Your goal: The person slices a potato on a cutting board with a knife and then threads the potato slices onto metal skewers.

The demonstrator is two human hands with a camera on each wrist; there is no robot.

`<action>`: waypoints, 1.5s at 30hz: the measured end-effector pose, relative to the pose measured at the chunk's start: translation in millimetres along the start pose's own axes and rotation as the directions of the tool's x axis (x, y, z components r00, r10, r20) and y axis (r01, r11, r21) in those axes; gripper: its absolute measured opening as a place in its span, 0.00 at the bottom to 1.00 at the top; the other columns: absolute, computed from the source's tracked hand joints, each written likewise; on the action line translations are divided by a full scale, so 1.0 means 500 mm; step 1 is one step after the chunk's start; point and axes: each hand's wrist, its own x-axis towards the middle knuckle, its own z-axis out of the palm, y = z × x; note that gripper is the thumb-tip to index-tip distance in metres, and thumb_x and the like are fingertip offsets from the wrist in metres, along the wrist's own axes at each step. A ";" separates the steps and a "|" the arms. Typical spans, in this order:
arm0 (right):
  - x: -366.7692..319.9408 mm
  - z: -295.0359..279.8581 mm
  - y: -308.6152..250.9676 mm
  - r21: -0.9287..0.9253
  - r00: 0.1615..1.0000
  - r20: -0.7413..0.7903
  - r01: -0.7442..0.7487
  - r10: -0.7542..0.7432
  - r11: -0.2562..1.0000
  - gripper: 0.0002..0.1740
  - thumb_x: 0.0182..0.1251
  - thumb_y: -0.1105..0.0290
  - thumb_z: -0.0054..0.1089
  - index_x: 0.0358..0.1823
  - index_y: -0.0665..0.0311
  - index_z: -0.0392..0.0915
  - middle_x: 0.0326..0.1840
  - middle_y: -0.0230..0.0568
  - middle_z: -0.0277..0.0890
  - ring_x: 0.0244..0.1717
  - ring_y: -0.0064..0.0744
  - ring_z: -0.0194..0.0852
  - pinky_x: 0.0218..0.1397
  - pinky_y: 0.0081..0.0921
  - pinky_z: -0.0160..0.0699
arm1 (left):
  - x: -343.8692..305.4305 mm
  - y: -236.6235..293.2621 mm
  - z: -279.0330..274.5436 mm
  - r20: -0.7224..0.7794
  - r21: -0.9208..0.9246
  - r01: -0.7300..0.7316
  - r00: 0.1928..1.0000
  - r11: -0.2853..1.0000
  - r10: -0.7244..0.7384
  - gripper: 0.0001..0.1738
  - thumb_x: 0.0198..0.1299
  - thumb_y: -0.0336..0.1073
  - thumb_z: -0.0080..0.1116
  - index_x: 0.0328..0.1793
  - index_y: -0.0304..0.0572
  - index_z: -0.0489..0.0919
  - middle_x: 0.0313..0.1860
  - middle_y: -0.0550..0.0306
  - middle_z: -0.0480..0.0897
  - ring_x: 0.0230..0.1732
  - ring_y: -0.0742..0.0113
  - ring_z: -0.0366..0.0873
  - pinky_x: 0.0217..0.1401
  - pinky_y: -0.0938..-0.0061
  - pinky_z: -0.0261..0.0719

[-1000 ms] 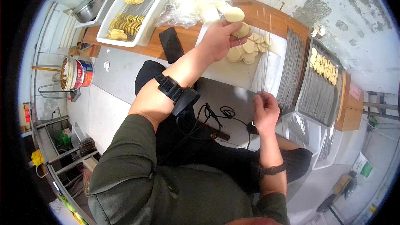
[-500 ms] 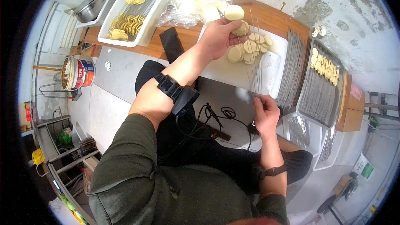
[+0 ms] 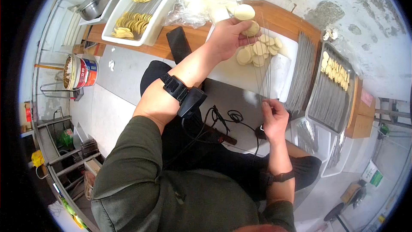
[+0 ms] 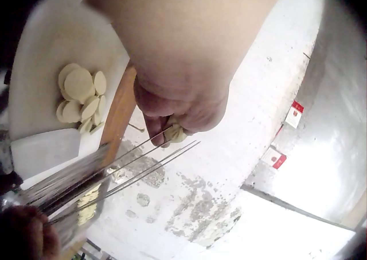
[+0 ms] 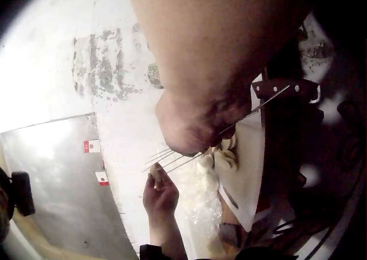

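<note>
In the head view my left hand [image 3: 226,38] pinches pale round slices [image 3: 250,29] between thumb and fingers over the white cutting board [image 3: 227,73]. Just beyond the thumb is another slice [image 3: 244,12], with a thin skewer's tip showing past its far edge. My right hand [image 3: 275,114], nearer the body, grips several long metal skewers [image 3: 269,81] at their lower ends; they fan upward toward the left hand. A pile of loose slices [image 3: 259,49] lies on the board beside a cleaver, its broad blade [image 4: 46,154] clear in the left wrist view and its riveted handle [image 5: 287,91] in the right.
Bare skewers [image 3: 300,73] lie in a row right of the board. Farther right, a metal tray [image 3: 328,103] holds skewered slices. A white bin [image 3: 150,34] with more of them stands at the left, near a phone [image 3: 178,43] and plastic bags [image 3: 189,15].
A skewer tip now shows beyond the upper slice, and the skewers' free ends have spread and shifted left. Both hands stay in nearly the same place.
</note>
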 end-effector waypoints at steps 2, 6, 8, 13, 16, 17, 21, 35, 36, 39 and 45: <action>0.001 0.000 0.000 0.009 1.000 0.007 -0.001 0.001 1.000 0.08 0.68 0.72 0.62 0.41 0.72 0.81 0.28 0.26 0.75 0.30 0.13 0.65 0.34 0.14 0.67 | 0.000 -0.001 0.001 -0.010 0.011 -0.001 1.000 1.000 0.001 0.15 0.72 0.36 0.52 0.58 0.32 0.74 0.52 0.49 0.81 0.53 0.59 0.82 0.55 0.68 0.84; 0.002 -0.002 -0.003 -0.006 0.999 0.014 -0.047 0.047 0.999 0.08 0.68 0.73 0.62 0.42 0.71 0.81 0.28 0.26 0.75 0.30 0.13 0.65 0.34 0.15 0.67 | 0.000 -0.002 0.001 -0.010 0.015 -0.014 1.000 1.000 0.014 0.16 0.72 0.36 0.52 0.58 0.31 0.73 0.53 0.48 0.81 0.53 0.59 0.82 0.55 0.68 0.84; 0.002 0.003 -0.001 0.014 1.000 -0.013 0.008 -0.008 1.000 0.07 0.69 0.72 0.61 0.41 0.69 0.82 0.24 0.24 0.72 0.24 0.11 0.62 0.27 0.14 0.60 | -0.002 -0.001 0.003 -0.012 0.020 -0.017 1.000 1.000 0.017 0.16 0.72 0.36 0.52 0.59 0.31 0.73 0.53 0.48 0.81 0.53 0.59 0.82 0.55 0.68 0.84; 0.002 0.002 0.008 0.050 0.999 -0.033 -0.018 0.019 0.999 0.08 0.68 0.73 0.62 0.42 0.70 0.82 0.28 0.26 0.75 0.29 0.13 0.65 0.33 0.15 0.66 | -0.002 -0.002 0.003 -0.025 0.013 -0.022 0.999 1.000 0.022 0.16 0.72 0.35 0.53 0.58 0.31 0.74 0.52 0.48 0.81 0.53 0.59 0.82 0.55 0.68 0.84; 0.002 0.006 0.014 0.041 0.999 -0.041 -0.006 0.007 0.999 0.07 0.68 0.73 0.63 0.42 0.70 0.81 0.28 0.26 0.76 0.29 0.13 0.66 0.34 0.15 0.66 | -0.004 -0.003 0.006 -0.035 0.025 -0.021 0.999 0.999 0.022 0.16 0.71 0.35 0.54 0.58 0.31 0.74 0.52 0.48 0.81 0.53 0.59 0.83 0.55 0.68 0.84; 0.002 0.009 0.015 0.030 0.998 -0.056 0.033 -0.031 0.999 0.06 0.68 0.73 0.62 0.41 0.69 0.81 0.25 0.23 0.72 0.25 0.12 0.62 0.28 0.14 0.61 | -0.004 -0.004 0.006 -0.035 0.025 -0.021 0.999 0.999 0.021 0.16 0.71 0.35 0.54 0.58 0.31 0.74 0.52 0.48 0.81 0.53 0.59 0.83 0.55 0.68 0.84; 0.002 0.012 0.006 0.019 0.996 -0.065 0.066 -0.064 0.998 0.06 0.68 0.73 0.62 0.41 0.69 0.81 0.25 0.23 0.72 0.25 0.12 0.62 0.29 0.14 0.61 | -0.004 -0.014 0.006 -0.012 0.061 -0.038 0.999 0.997 0.038 0.16 0.71 0.36 0.55 0.58 0.32 0.74 0.52 0.49 0.81 0.53 0.59 0.83 0.55 0.67 0.84; 0.008 0.024 0.006 -0.027 0.986 -0.105 0.128 -0.130 0.991 0.05 0.68 0.74 0.62 0.39 0.69 0.82 0.27 0.22 0.73 0.27 0.11 0.62 0.32 0.13 0.63 | -0.020 -0.029 0.019 0.007 0.013 0.049 0.999 0.999 -0.049 0.16 0.68 0.34 0.58 0.57 0.31 0.75 0.51 0.51 0.81 0.50 0.62 0.83 0.51 0.73 0.87; 0.008 0.025 0.005 -0.027 0.986 -0.105 0.127 -0.129 0.992 0.05 0.68 0.74 0.62 0.39 0.69 0.82 0.27 0.22 0.73 0.27 0.11 0.62 0.32 0.13 0.63 | -0.020 -0.031 0.018 0.019 0.011 0.055 0.998 0.998 -0.056 0.16 0.68 0.34 0.58 0.57 0.31 0.75 0.51 0.51 0.81 0.50 0.61 0.83 0.51 0.73 0.87; 0.008 0.030 -0.006 0.016 0.987 -0.102 0.126 -0.124 0.992 0.06 0.68 0.74 0.62 0.40 0.70 0.82 0.27 0.22 0.73 0.27 0.11 0.62 0.31 0.13 0.63 | -0.027 -0.033 0.025 0.019 0.014 0.081 0.997 0.997 -0.081 0.16 0.68 0.34 0.57 0.57 0.32 0.75 0.52 0.51 0.80 0.51 0.61 0.83 0.51 0.73 0.87; 0.009 0.031 -0.013 0.050 0.991 -0.097 0.101 -0.096 0.994 0.08 0.69 0.72 0.62 0.41 0.71 0.81 0.27 0.23 0.73 0.28 0.11 0.63 0.32 0.13 0.64 | -0.027 -0.041 0.027 0.024 -0.014 0.086 0.996 0.996 -0.086 0.16 0.69 0.35 0.56 0.57 0.32 0.75 0.52 0.52 0.81 0.51 0.61 0.83 0.53 0.70 0.85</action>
